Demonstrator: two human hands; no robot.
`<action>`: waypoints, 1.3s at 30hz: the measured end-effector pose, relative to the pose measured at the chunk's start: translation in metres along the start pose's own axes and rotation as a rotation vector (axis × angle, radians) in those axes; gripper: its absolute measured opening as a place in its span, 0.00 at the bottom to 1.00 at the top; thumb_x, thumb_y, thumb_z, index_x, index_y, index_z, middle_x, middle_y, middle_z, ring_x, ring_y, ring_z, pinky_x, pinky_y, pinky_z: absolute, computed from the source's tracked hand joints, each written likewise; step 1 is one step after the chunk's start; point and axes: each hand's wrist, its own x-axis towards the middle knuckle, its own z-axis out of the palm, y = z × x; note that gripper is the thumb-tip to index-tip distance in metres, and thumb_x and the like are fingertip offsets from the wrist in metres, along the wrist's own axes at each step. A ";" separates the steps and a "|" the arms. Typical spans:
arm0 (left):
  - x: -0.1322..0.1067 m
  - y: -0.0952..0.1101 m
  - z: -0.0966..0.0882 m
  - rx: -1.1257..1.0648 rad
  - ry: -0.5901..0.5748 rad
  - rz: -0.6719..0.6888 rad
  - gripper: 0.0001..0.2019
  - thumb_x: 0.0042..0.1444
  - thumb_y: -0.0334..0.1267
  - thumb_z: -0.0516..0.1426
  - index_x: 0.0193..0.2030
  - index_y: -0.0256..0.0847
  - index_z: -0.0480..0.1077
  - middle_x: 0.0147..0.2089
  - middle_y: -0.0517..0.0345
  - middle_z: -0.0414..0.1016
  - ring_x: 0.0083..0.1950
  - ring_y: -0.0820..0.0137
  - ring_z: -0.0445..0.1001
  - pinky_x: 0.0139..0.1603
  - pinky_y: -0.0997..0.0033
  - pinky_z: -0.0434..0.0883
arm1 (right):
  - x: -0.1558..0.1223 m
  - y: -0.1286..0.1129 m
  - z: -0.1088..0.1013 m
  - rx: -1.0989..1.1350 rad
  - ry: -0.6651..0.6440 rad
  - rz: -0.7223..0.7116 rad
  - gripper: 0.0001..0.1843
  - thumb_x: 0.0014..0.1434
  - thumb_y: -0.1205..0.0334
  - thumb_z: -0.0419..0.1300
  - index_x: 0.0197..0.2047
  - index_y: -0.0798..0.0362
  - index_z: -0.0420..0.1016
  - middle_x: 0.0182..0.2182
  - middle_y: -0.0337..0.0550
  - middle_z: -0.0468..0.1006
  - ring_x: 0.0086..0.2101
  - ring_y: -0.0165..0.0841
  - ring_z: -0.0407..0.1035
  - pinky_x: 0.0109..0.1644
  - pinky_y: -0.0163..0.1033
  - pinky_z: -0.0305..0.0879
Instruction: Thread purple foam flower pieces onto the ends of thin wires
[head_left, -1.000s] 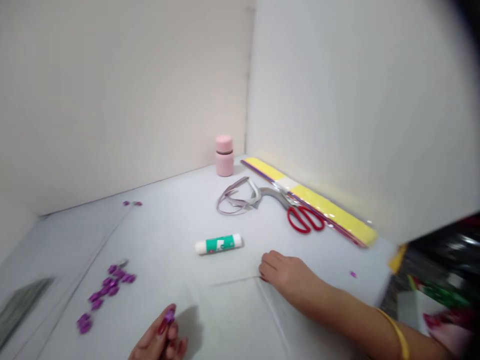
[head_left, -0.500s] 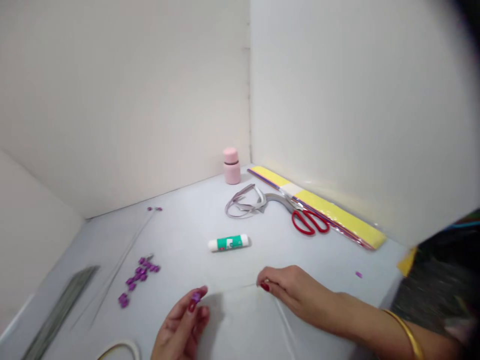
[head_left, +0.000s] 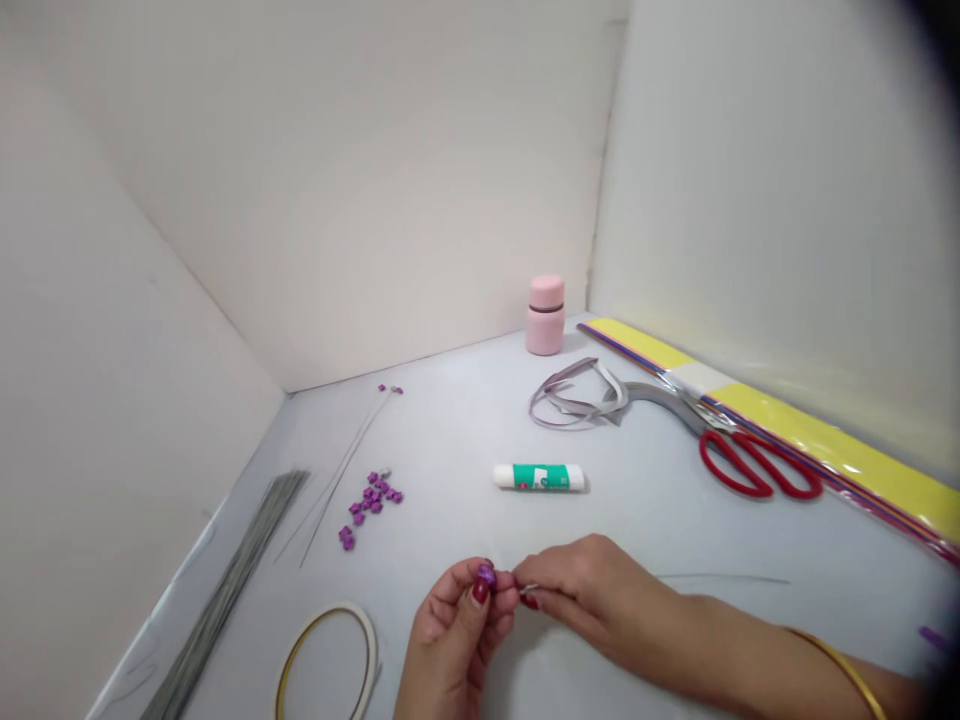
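Left hand [head_left: 450, 640] is seen at the bottom centre of the frame, with thumb and forefinger pressed together on a small purple bead [head_left: 486, 578]. Right hand [head_left: 592, 590] is extended from the lower right, its thumb and forefinger pinched together just beside the bead. A short bright end of thin wire [head_left: 529, 588] is seen at that pinch, though most of it is hidden by the fingers. A gold bangle [head_left: 840, 672] is worn on the right wrist.

On the white tabletop [head_left: 450, 430], more purple flower-shaped beads [head_left: 370, 507] are clustered left of centre. Just beside them, long thin stem wires [head_left: 337, 480] are laid toward the far corner, with small beads [head_left: 390, 388] at their upper end. A bundle of grey stem wires [head_left: 225, 590] is laid at the lower left, and a ring of white tape with a gold inner edge [head_left: 326, 660] lies near the left hand. A green-labelled glue stick [head_left: 538, 477] is placed above the hands, and a pink jar [head_left: 545, 316] stands upright at the back. Loops of grey ribbon [head_left: 577, 395] lie beside the blades of red-handled scissors [head_left: 757, 465], and a plastic-wrapped pack of yellow paper [head_left: 817, 430] runs along the right wall.
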 end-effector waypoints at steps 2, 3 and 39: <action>0.000 0.001 0.001 -0.017 -0.010 -0.024 0.14 0.26 0.33 0.71 0.24 0.35 0.75 0.23 0.52 0.81 0.22 0.75 0.77 0.24 0.82 0.73 | 0.007 -0.001 0.006 -0.045 0.012 -0.028 0.12 0.61 0.67 0.49 0.30 0.52 0.71 0.26 0.35 0.76 0.25 0.26 0.68 0.31 0.27 0.60; 0.000 0.002 0.001 -0.019 -0.017 -0.032 0.14 0.26 0.33 0.71 0.23 0.35 0.75 0.23 0.53 0.81 0.22 0.75 0.76 0.24 0.82 0.73 | 0.009 -0.001 0.008 -0.078 0.021 -0.040 0.12 0.60 0.68 0.50 0.28 0.52 0.71 0.25 0.35 0.76 0.25 0.27 0.68 0.30 0.28 0.60; 0.005 0.002 0.001 -0.053 0.083 -0.287 0.15 0.21 0.31 0.71 0.22 0.36 0.77 0.18 0.59 0.77 0.15 0.82 0.71 0.19 0.87 0.69 | -0.007 0.002 0.005 -0.293 0.275 -0.187 0.14 0.56 0.72 0.46 0.36 0.49 0.71 0.18 0.35 0.70 0.19 0.28 0.62 0.22 0.36 0.49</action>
